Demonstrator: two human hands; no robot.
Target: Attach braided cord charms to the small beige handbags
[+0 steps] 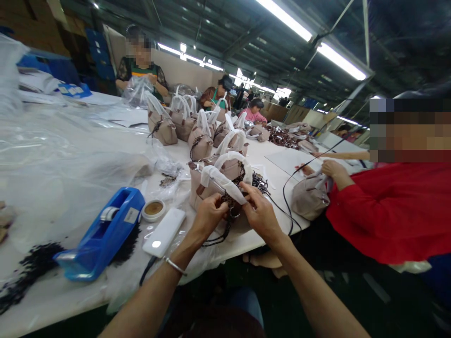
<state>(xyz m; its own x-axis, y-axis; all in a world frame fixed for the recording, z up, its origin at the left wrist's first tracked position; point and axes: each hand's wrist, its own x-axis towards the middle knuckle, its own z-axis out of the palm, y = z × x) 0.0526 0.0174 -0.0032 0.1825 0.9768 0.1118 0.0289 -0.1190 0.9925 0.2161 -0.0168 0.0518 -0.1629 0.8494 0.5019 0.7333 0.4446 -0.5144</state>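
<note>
A beige handbag (200,180) with white-wrapped handles (221,182) stands at the table's near edge, directly in front of me. Against its front, my left hand (210,215) pinches a dark metal chain strap (228,226), which trails down onto the tabletop. My right hand (260,211) is at the other side of the bag, its index finger and thumb closed about the lower end of the near wrapped handle, beside the chain. The fingers partly hide the bag's front and the fastening point of the chain.
A blue tape dispenser (102,234), a tape roll (153,209) and a white rectangular device (164,232) lie to the left. Several wrapped-handle bags (161,124) stand behind. At the right, a person in red (384,211) handles another bag (310,196). Clear plastic (70,173) covers the table's left.
</note>
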